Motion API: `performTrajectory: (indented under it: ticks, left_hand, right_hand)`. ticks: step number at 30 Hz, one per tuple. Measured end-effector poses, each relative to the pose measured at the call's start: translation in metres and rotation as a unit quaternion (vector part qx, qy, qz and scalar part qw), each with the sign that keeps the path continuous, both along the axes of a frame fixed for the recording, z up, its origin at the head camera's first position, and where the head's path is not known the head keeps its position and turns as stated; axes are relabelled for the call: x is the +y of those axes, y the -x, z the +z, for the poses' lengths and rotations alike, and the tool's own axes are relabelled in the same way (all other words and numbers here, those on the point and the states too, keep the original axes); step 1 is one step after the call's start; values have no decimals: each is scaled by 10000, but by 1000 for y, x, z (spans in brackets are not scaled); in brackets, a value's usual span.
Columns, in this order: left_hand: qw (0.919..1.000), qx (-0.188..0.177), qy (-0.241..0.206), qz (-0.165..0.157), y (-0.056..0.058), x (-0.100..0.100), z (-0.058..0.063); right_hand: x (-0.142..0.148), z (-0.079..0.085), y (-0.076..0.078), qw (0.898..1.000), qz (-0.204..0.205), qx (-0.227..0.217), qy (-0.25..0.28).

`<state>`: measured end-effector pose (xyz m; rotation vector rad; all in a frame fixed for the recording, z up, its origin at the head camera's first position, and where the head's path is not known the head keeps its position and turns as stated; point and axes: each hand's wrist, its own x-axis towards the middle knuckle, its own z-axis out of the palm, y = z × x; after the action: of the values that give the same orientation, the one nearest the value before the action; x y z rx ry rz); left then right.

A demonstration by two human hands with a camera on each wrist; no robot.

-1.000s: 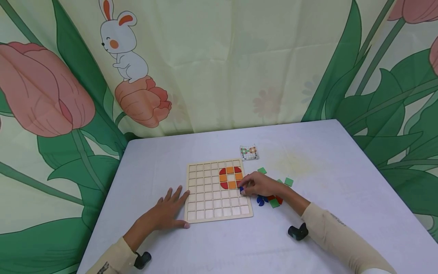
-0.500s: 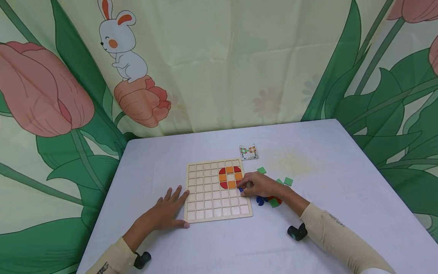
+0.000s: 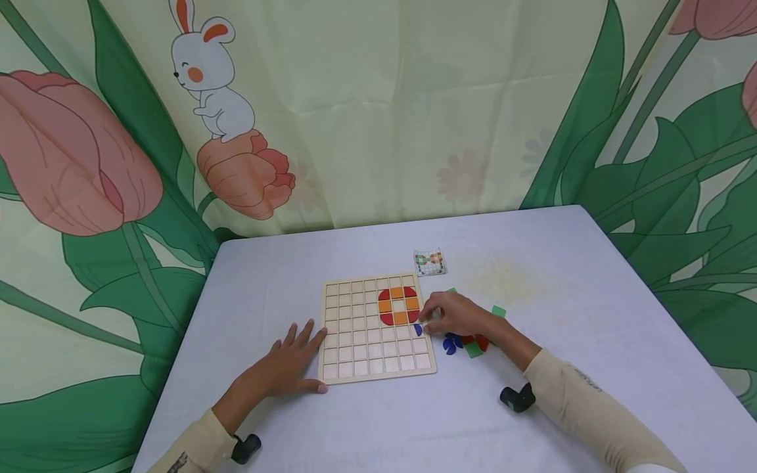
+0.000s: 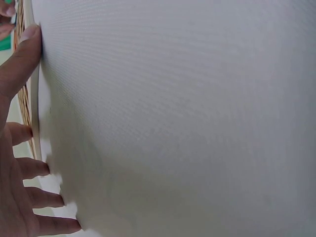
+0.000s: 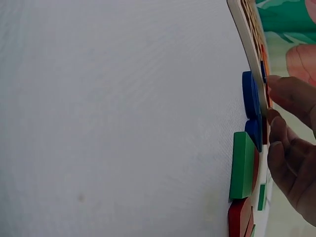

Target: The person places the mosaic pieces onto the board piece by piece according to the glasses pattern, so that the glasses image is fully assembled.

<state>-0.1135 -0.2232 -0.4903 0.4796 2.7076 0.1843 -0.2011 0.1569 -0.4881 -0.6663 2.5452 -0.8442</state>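
Observation:
A wooden grid board (image 3: 355,341) lies on the table. Red and orange pieces (image 3: 386,307) form a ring in its upper right cells. Just below the ring, a blue rounded piece (image 3: 418,330) rests in a cell at the right edge. My left hand (image 3: 290,364) is spread out, its fingertips and thumb touching the board's left edge; in the left wrist view the thumb (image 4: 22,64) lies along that edge. Beside the blue piece, my right hand (image 3: 455,314) hovers with loosely bent fingers. A gap shows between its thumb and fingers in the right wrist view, with nothing held there.
Right of the board lie loose blue pieces (image 3: 452,343), red pieces (image 3: 483,342) and green tiles (image 3: 474,349), partly under the right forearm. Behind the board is a small pattern card (image 3: 429,263). A printed curtain (image 3: 378,131) hangs beyond the table.
The right hand has let go of the blue piece, which now lies in its cell, and has drawn slightly right. My left hand stays in place.

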Motion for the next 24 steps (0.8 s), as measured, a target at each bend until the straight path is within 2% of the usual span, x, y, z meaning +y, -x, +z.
performTrajectory:
  ticks: [10, 18, 24]
  left_hand:
    - [10000, -16, -19, 36, -1, 0, 1]
    - [10000, 0, 22, 8, 1, -1, -1]
    - [10000, -45, -24, 30, 1, 0, 1]
  right_hand:
    - [-9, 2, -1, 9996, -179, -77, -192]
    - [-13, 2, -3, 9994, 42, 246, -240]
    - [-10, 2, -3, 9996, 160, 198, -115]
